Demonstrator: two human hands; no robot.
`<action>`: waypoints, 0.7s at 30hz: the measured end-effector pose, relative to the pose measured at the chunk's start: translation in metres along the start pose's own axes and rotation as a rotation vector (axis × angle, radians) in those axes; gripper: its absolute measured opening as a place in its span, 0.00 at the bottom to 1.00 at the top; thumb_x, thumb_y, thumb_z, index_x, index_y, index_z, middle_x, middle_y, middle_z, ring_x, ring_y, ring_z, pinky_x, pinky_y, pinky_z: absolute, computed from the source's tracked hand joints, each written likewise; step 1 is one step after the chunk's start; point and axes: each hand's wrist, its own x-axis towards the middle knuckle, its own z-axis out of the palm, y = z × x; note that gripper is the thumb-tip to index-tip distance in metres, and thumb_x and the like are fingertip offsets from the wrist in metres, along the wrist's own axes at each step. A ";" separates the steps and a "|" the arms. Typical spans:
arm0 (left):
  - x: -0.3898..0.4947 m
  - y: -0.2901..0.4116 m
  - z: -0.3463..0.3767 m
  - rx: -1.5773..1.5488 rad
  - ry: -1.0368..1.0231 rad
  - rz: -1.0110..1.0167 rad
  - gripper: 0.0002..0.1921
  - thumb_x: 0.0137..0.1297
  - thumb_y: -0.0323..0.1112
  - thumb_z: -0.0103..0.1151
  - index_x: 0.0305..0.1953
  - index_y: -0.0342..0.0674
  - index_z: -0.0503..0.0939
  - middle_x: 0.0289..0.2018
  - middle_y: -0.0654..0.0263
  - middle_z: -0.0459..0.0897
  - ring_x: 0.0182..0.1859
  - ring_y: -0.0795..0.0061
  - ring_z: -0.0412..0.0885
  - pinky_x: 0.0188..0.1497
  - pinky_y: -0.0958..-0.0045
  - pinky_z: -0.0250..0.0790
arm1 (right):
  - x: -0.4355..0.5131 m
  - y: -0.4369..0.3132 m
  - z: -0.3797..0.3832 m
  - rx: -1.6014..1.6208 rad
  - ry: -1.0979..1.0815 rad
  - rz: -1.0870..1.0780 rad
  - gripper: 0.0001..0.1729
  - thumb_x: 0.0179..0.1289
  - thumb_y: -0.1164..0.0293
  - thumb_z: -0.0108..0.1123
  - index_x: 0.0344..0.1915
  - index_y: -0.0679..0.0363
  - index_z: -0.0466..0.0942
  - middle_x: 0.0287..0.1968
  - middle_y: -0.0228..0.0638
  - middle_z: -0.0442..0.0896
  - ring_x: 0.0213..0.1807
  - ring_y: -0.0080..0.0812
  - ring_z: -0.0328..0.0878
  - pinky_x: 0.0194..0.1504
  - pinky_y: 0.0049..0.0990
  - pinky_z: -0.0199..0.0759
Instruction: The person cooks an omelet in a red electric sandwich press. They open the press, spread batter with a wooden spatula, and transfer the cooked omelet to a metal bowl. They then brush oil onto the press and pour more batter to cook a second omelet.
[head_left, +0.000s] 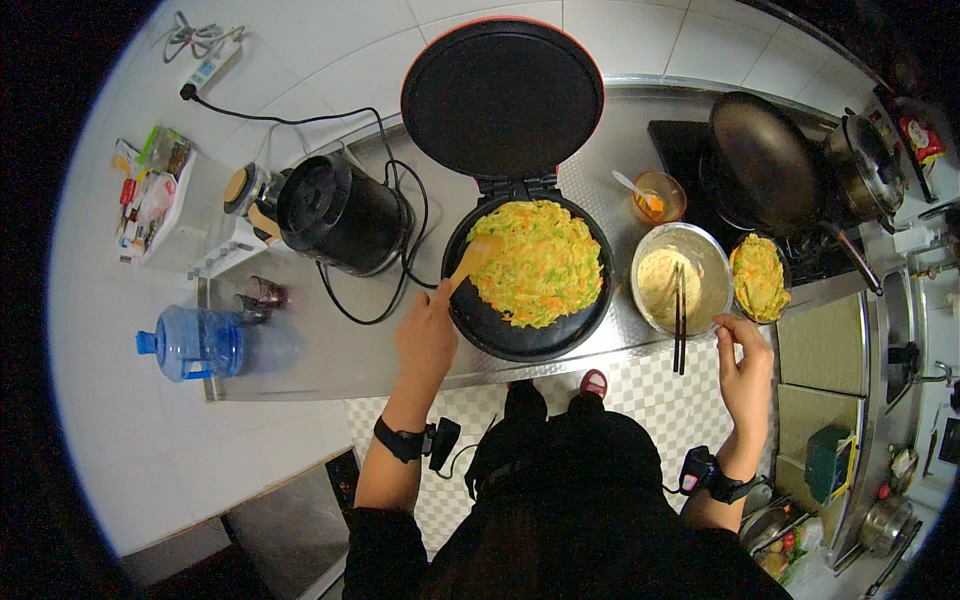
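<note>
My left hand grips a wooden spatula, whose blade rests at the left edge of a vegetable pancake. The pancake lies in the round black pan of an electric griddle, its red-rimmed lid raised behind. My right hand has thumb and index finger close together at the lower right rim of a metal bowl; whether they touch the rim I cannot tell. The bowl holds pale batter and dark chopsticks that stick out over its near edge. Right of it stands a plate of folded pancakes.
A glass bowl with a white spoon stands behind the metal bowl. A wok and a lidded pot are on the stove. At left are a black appliance with looping cables, a blue water jug and a white storage box.
</note>
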 end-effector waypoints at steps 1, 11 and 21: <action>0.004 0.002 -0.002 -0.002 0.022 -0.020 0.28 0.63 0.26 0.53 0.66 0.47 0.70 0.42 0.52 0.76 0.32 0.51 0.81 0.32 0.57 0.74 | 0.000 -0.001 0.000 -0.005 0.003 -0.001 0.08 0.69 0.78 0.57 0.44 0.68 0.80 0.37 0.44 0.84 0.37 0.37 0.81 0.42 0.30 0.73; 0.008 0.064 0.035 -0.098 -0.198 0.174 0.30 0.60 0.25 0.52 0.66 0.53 0.71 0.45 0.53 0.76 0.36 0.51 0.82 0.36 0.55 0.76 | -0.004 -0.002 0.004 0.007 -0.008 -0.015 0.08 0.68 0.78 0.57 0.43 0.68 0.81 0.37 0.46 0.84 0.37 0.40 0.81 0.41 0.31 0.74; 0.003 0.011 -0.017 -0.117 -0.133 0.238 0.27 0.60 0.25 0.52 0.62 0.52 0.75 0.39 0.56 0.74 0.38 0.52 0.80 0.38 0.55 0.73 | -0.007 0.002 0.000 -0.017 0.011 -0.019 0.08 0.70 0.77 0.56 0.44 0.68 0.80 0.37 0.44 0.84 0.36 0.36 0.81 0.39 0.30 0.72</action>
